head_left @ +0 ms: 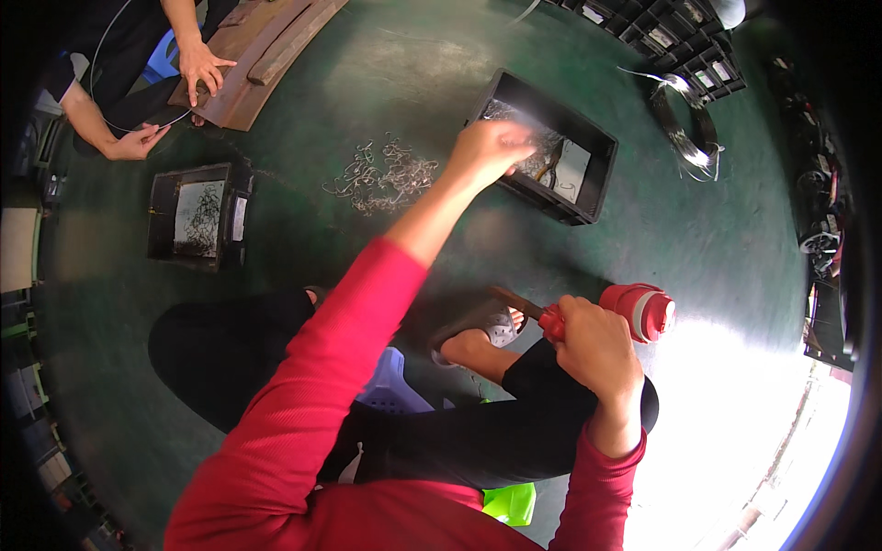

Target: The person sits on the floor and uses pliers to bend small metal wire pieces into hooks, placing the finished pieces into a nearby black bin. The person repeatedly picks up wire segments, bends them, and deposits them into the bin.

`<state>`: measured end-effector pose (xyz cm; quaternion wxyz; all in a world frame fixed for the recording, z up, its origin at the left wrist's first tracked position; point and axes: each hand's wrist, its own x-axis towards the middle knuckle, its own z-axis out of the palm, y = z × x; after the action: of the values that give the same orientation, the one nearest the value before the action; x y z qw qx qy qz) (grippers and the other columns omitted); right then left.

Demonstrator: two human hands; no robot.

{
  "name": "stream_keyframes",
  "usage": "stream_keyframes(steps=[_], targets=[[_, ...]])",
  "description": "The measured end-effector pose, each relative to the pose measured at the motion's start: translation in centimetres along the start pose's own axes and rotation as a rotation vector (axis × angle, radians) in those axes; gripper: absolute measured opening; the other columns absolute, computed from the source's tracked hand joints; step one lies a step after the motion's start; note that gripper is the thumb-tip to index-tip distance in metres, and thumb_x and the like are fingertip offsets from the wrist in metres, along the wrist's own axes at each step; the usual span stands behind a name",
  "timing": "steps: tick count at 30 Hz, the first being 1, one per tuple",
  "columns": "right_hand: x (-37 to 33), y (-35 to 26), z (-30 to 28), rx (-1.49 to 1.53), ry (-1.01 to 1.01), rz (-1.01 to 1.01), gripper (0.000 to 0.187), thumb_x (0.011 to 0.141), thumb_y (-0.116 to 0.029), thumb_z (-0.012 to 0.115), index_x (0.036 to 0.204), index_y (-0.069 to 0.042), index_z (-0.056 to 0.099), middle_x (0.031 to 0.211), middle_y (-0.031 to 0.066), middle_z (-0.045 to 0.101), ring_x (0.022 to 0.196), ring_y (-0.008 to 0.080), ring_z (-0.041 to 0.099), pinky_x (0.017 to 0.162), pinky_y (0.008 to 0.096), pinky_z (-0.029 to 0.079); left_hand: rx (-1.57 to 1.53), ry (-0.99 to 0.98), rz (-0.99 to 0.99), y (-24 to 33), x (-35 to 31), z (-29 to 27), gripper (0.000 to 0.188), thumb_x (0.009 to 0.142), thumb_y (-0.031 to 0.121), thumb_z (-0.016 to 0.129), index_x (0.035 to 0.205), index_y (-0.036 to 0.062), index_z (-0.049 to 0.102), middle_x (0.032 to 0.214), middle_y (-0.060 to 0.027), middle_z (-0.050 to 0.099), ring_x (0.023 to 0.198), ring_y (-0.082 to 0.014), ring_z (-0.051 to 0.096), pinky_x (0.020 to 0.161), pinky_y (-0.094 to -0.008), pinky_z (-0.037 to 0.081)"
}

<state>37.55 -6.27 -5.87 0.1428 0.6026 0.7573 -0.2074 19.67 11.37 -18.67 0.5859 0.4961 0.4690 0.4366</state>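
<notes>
My left hand [496,151] is over the near left side of a black plastic crate [602,179]. Its fingers look curled but are smeared by motion, so whether they hold anything is unclear. Inside the crate lie dark wire pieces [544,151] and a pale sheet [571,170]. My right hand [599,347] is closed round a red-handled tool [551,323] with a brown, rusty-looking bar pointing up and left; its exact kind is unclear. Just beyond that hand is a red round object [643,310] with a pale band. Bent metal wire hooks [386,174] lie heaped on the green floor.
A smaller black crate [237,220] with hooks stands at left. A wire coil [684,129] lies at upper right near stacked black crates [675,41]. At upper left, another person's hands [202,69] hold a wire beside brown boards [248,78]. My sandalled foot [473,342] is below the middle.
</notes>
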Motion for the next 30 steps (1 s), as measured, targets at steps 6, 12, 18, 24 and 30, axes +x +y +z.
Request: stream_keyframes(steps=[6, 12, 18, 24, 30], targets=[[0.5, 0.1, -0.3, -0.004, 0.076, 0.032, 0.016, 0.076, -0.005, 0.066, 0.089, -0.003, 0.057, 0.083, 0.0173, 0.061, 0.08, 0.0391, 0.061, 0.069, 0.0494, 0.047, 0.293, 0.205, 0.103, -8.2, 3.2, -2.1, 0.036, 0.082, 0.02, 0.073, 0.113, 0.0011, 0.068, 0.112, -0.0138, 0.07, 0.102, -0.0225, 0.068, 0.087, -0.033, 0.052], [1.7, -1.6, -0.3, -0.068, -0.071, -0.045, 0.021, 0.075, -0.006, 0.068, 0.093, -0.005, 0.056, 0.085, 0.0141, 0.059, 0.077, 0.0364, 0.059, 0.068, 0.0457, 0.045, 0.563, 0.736, -0.349, -23.0, -4.2, -18.5, 0.02, 0.079, 0.015, 0.074, 0.097, 0.0072, 0.073, 0.096, -0.0094, 0.073, 0.088, -0.0197, 0.07, 0.08, -0.0314, 0.054], [3.8, -2.7, -0.2, -0.036, -0.146, -0.077, 0.021, 0.075, -0.007, 0.069, 0.091, -0.005, 0.057, 0.083, 0.0134, 0.059, 0.076, 0.0345, 0.059, 0.068, 0.0439, 0.045, 0.796, 1.077, -0.649, -26.0, -6.9, -26.0, 0.017, 0.08, 0.028, 0.074, 0.093, 0.0171, 0.074, 0.095, -0.0036, 0.073, 0.091, -0.026, 0.068, 0.079, -0.0398, 0.053], [5.0, -2.9, 0.1, -0.073, -0.167, -0.049, 0.022, 0.073, -0.005, 0.07, 0.091, -0.004, 0.057, 0.082, 0.0137, 0.059, 0.076, 0.0344, 0.059, 0.067, 0.0442, 0.045, 0.909, 1.043, -0.738, -26.6, -4.7, -25.8, 0.021, 0.079, 0.032, 0.075, 0.092, 0.0161, 0.072, 0.097, -0.005, 0.071, 0.092, -0.0274, 0.067, 0.078, -0.0419, 0.053], [4.3, -2.9, -0.2, -0.05, -0.077, -0.059, 0.022, 0.073, -0.006, 0.069, 0.091, -0.004, 0.057, 0.083, 0.0146, 0.059, 0.077, 0.0369, 0.059, 0.067, 0.0457, 0.045, 0.344, 0.803, -0.499, -21.7, -4.0, -24.4, 0.02, 0.088, 0.026, 0.069, 0.099, 0.0103, 0.066, 0.104, -0.0085, 0.069, 0.085, -0.022, 0.068, 0.07, -0.0349, 0.053]])
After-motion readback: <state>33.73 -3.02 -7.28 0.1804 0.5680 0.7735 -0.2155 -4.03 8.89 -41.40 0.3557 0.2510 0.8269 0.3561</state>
